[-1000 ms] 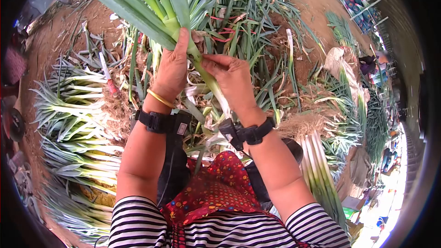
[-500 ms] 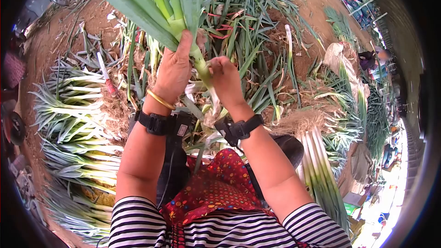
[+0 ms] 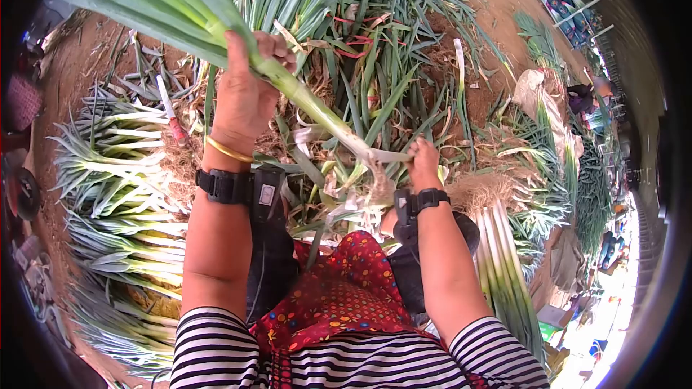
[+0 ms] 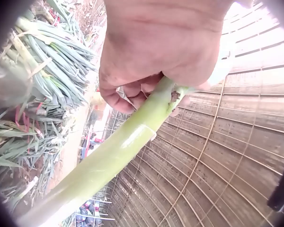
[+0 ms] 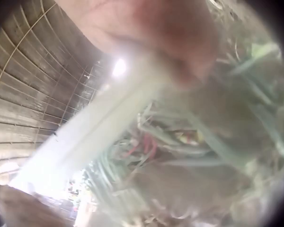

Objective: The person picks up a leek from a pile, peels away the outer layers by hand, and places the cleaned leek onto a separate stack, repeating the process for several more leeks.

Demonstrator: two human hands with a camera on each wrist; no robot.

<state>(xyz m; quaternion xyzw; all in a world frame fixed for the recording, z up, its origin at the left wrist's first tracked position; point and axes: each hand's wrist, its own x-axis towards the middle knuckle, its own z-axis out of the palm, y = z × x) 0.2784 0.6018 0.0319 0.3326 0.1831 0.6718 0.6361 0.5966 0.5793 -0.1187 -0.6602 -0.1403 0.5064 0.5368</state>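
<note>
My left hand (image 3: 245, 86) grips a large green onion (image 3: 310, 106) just under its spread of green leaves (image 3: 176, 18). The stalk slants down to the right, its pale root end (image 3: 380, 187) above the litter. In the left wrist view, fingers curl round the green onion (image 4: 118, 146) near a dark speck of soil. At the root end my right hand (image 3: 424, 162) pinches a pale strip of outer skin (image 3: 393, 157), stretched sideways from the stalk. The right wrist view shows this skin (image 5: 99, 118) blurred, running out from the fingers.
Rows of green onions (image 3: 122, 209) lie at the left, roots inward, with a red-handled knife (image 3: 177, 130) beside them. A leafy heap (image 3: 367, 50) is ahead. White-stemmed green onions (image 3: 501, 252) lie by the right knee. Peeled scraps (image 3: 317, 194) cover the ground in front.
My right hand has moved down and right from the upper stalk to past the root end, pulling a skin strip. My left hand has shifted left, tilting the green onion flatter.
</note>
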